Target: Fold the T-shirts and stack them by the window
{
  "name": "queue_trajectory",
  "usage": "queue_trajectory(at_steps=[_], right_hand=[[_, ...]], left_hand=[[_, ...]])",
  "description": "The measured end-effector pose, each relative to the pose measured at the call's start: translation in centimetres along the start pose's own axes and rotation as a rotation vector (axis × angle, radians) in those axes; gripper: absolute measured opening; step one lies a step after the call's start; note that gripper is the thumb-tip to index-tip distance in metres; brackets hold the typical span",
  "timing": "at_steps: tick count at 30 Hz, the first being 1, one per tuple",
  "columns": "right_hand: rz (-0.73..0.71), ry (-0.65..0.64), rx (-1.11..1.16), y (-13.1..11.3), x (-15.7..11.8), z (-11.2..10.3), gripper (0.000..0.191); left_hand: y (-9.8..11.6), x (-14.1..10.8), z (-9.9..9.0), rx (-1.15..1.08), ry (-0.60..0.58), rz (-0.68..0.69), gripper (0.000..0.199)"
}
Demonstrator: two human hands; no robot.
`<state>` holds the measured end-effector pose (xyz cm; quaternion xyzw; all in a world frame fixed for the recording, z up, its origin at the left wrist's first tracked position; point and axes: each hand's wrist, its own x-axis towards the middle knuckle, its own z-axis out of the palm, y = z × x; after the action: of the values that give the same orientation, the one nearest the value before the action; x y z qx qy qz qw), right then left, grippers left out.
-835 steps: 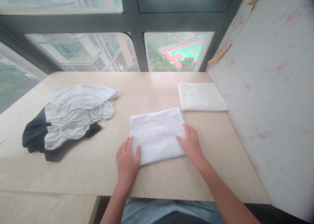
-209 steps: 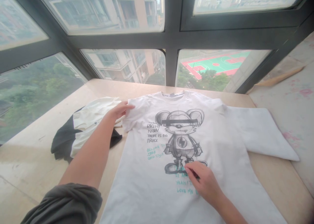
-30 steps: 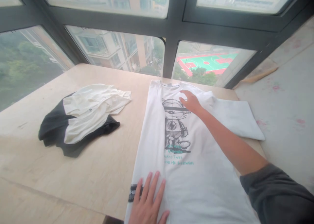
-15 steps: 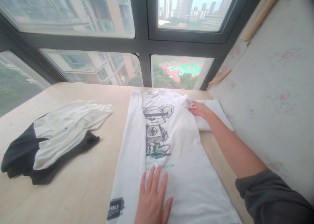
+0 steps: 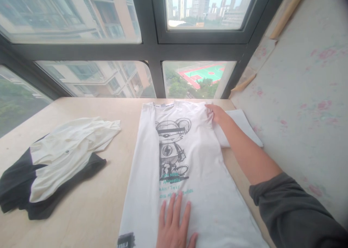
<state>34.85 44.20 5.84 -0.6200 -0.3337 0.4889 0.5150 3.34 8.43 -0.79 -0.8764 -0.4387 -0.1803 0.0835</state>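
Observation:
A white T-shirt [image 5: 206, 175] with a sketched bear print and green lettering lies lengthwise, its left side folded inward over part of the print. My left hand [image 5: 175, 222] rests flat on the lower middle of the shirt, fingers spread. At the shirt's upper right, my right hand [image 5: 216, 113] has its fingers closed on the shoulder and sleeve edge. Under that arm, a folded white cloth [image 5: 239, 126] lies partly beneath the shirt.
On the left of the pale wooden surface [image 5: 108, 201] lies a crumpled black and white garment [image 5: 65, 154]. Dark window frames [image 5: 152, 52] stand along the back. A floral wall [image 5: 304, 106] rises on the right.
My right hand has moved slightly up along the shirt's shoulder edge, and its fingers have closed on the fabric. The view has shifted a little; my left hand remains flat on the shirt.

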Motion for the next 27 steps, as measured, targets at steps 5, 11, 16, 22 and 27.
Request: queue_trajectory(at_steps=[5, 11, 16, 22, 27], right_hand=[[-0.106, -0.032, -0.138, -1.2, 0.3, -2.5, 0.023], [-0.181, 0.124, -0.49, -0.8, 1.3, -4.4, 0.026], [-0.212, 0.145, -0.704, -0.1, 1.9, -5.0, 0.019], [-0.219, 0.035, -0.796, -0.2, 1.4, -5.4, 0.017], [-0.256, 0.039, -0.8, -0.4, 1.6, -5.3, 0.016]], left_hand=[[2.7, 2.1, 1.1, -0.056, 0.004, 0.004, 0.06], [8.6, 5.2, 2.7, -0.198, -0.118, 0.172, 0.062], [9.3, 5.1, 3.3, -0.276, -0.195, 0.228, 0.06], [8.2, 5.4, 2.3, -0.283, -0.207, 0.275, 0.056], [8.3, 5.5, 2.1, -0.288, -0.205, 0.267, 0.056]])
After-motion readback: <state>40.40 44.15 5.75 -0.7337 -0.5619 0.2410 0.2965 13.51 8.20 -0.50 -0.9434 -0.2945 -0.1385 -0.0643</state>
